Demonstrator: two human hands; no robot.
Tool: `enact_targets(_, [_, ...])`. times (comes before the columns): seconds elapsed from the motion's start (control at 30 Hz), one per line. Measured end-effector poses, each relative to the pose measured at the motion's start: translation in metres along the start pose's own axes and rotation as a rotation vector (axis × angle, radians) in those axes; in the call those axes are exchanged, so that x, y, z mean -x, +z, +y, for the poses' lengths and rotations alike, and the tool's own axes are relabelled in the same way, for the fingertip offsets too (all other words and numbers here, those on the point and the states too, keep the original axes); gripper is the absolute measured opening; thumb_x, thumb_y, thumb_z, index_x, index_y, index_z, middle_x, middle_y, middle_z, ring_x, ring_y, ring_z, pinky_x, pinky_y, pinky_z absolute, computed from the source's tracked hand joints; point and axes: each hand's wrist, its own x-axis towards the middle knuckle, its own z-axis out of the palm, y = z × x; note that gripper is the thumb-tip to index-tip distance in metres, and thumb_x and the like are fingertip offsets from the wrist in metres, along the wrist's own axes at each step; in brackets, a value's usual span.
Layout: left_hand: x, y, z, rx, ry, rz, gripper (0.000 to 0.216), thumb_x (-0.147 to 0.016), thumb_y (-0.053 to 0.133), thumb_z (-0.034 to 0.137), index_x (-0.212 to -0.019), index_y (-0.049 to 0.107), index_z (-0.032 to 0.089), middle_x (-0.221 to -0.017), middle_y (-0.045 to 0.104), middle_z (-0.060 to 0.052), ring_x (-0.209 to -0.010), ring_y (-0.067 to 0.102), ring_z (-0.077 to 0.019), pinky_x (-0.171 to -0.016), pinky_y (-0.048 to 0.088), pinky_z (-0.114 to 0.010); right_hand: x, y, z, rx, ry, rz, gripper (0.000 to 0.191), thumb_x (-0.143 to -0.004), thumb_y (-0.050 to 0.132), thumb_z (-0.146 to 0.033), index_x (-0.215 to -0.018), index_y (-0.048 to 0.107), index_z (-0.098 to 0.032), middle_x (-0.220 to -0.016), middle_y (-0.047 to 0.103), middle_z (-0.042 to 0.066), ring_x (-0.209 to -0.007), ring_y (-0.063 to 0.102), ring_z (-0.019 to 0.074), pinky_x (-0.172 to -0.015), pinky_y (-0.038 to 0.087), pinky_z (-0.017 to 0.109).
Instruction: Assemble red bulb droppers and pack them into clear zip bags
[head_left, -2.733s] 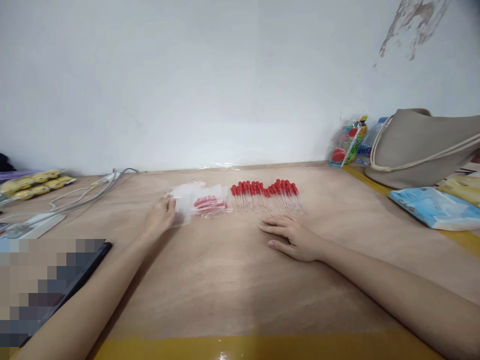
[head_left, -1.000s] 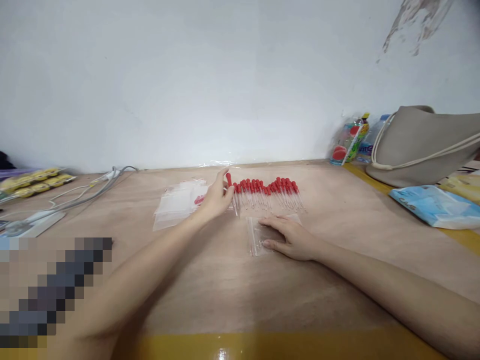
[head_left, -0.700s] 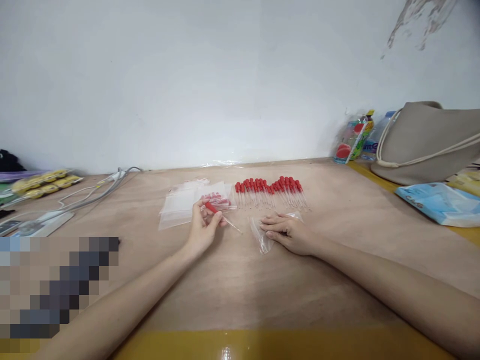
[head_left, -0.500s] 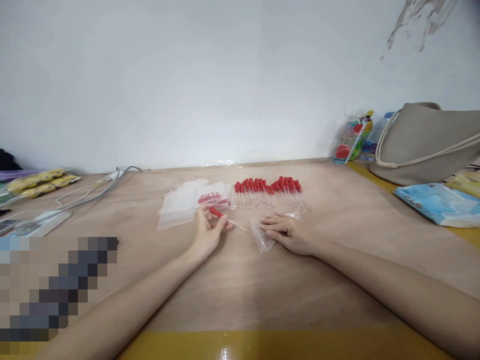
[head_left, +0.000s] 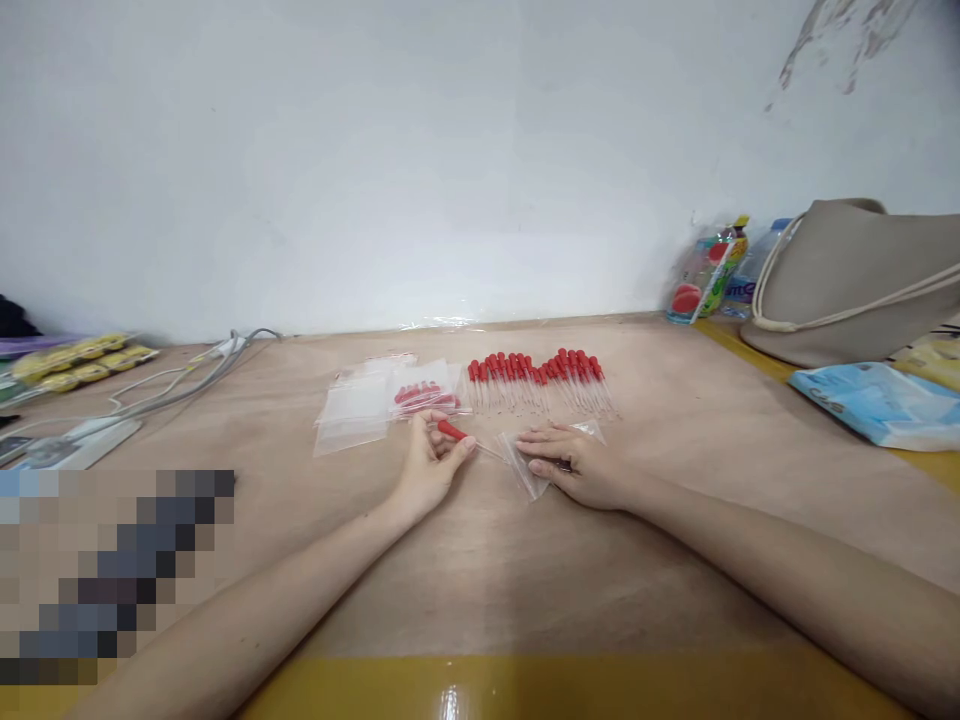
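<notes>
My left hand (head_left: 435, 465) pinches a dropper by its red rubber bulb (head_left: 451, 430). The dropper's thin clear tube (head_left: 491, 452) points right, its tip at the mouth of a clear zip bag (head_left: 526, 474). Whether the tip is inside the bag, I cannot tell. My right hand (head_left: 581, 465) holds that bag down on the table, fingers over its upper side and thumb near its mouth. Behind my hands lie several more droppers (head_left: 517, 370) in rows, red bulbs away from me. A filled zip bag (head_left: 427, 392) with red bulbs showing lies on a stack of flat zip bags (head_left: 352, 405).
A power strip (head_left: 97, 445) with grey cables (head_left: 202, 378) lies at left, near yellow packs (head_left: 82, 362). Bottles (head_left: 709, 270), a grey bag (head_left: 855, 280) and a blue-white packet (head_left: 870, 405) stand or lie at right. A white wall (head_left: 450, 160) closes off the table's back.
My left hand has moved a little to the right, bringing the dropper's tip to the bag's mouth. My right hand has stayed on the bag.
</notes>
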Motion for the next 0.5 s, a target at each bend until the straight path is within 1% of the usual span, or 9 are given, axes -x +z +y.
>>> enact_targets(0.07, [-0.001, -0.003, 0.001, -0.058, -0.012, -0.017, 0.042, -0.065, 0.068, 0.024, -0.091, 0.034, 0.02, -0.064, 0.054, 0.008, -0.057, 0.055, -0.0069, -0.061, 0.045, -0.02, 0.001, -0.004, -0.001, 0.042, -0.016, -0.008, 0.043, -0.086, 0.043, -0.038, -0.126, 0.047, -0.022, -0.128, 0.048, 0.008, -0.119, 0.043, 0.0221, -0.1, 0.032, 0.045])
enact_targets(0.17, [-0.003, -0.008, 0.003, -0.049, -0.065, -0.058, 0.041, -0.062, 0.07, 0.027, -0.085, 0.038, 0.019, -0.064, 0.055, 0.007, -0.056, 0.054, -0.0064, -0.059, 0.043, -0.019, 0.003, -0.011, 0.0, 0.091, -0.063, -0.048, 0.048, -0.085, 0.043, -0.041, -0.129, 0.042, -0.021, -0.131, 0.044, 0.009, -0.119, 0.042, 0.0231, -0.099, 0.033, 0.044])
enact_targets(0.27, [-0.004, -0.013, 0.004, 0.0, -0.124, -0.098, 0.038, -0.061, 0.072, 0.03, -0.08, 0.04, 0.018, -0.066, 0.057, 0.006, -0.06, 0.057, -0.0076, -0.062, 0.044, -0.021, 0.003, -0.016, 0.004, 0.137, -0.086, -0.103, 0.05, -0.085, 0.042, -0.044, -0.13, 0.041, -0.022, -0.131, 0.045, 0.009, -0.12, 0.041, 0.0233, -0.1, 0.029, 0.045])
enact_targets(0.37, [-0.003, -0.015, 0.004, 0.073, -0.165, -0.133, 0.037, -0.062, 0.072, 0.032, -0.077, 0.042, 0.017, -0.068, 0.06, 0.003, -0.065, 0.06, -0.0098, -0.067, 0.046, -0.024, 0.004, -0.017, 0.005, 0.138, -0.08, -0.13, 0.052, -0.085, 0.041, -0.048, -0.131, 0.04, -0.024, -0.133, 0.042, 0.009, -0.122, 0.038, 0.0238, -0.102, 0.025, 0.047])
enact_targets(0.5, [-0.001, -0.014, 0.006, 0.152, -0.214, -0.15, 0.041, -0.057, 0.076, 0.028, -0.076, 0.042, 0.017, -0.072, 0.063, 0.002, -0.068, 0.061, -0.01, -0.073, 0.047, -0.026, 0.004, -0.015, 0.003, 0.12, -0.076, -0.137, 0.058, -0.082, 0.044, -0.052, -0.132, 0.038, -0.025, -0.134, 0.04, 0.009, -0.124, 0.035, 0.0251, -0.103, 0.021, 0.048])
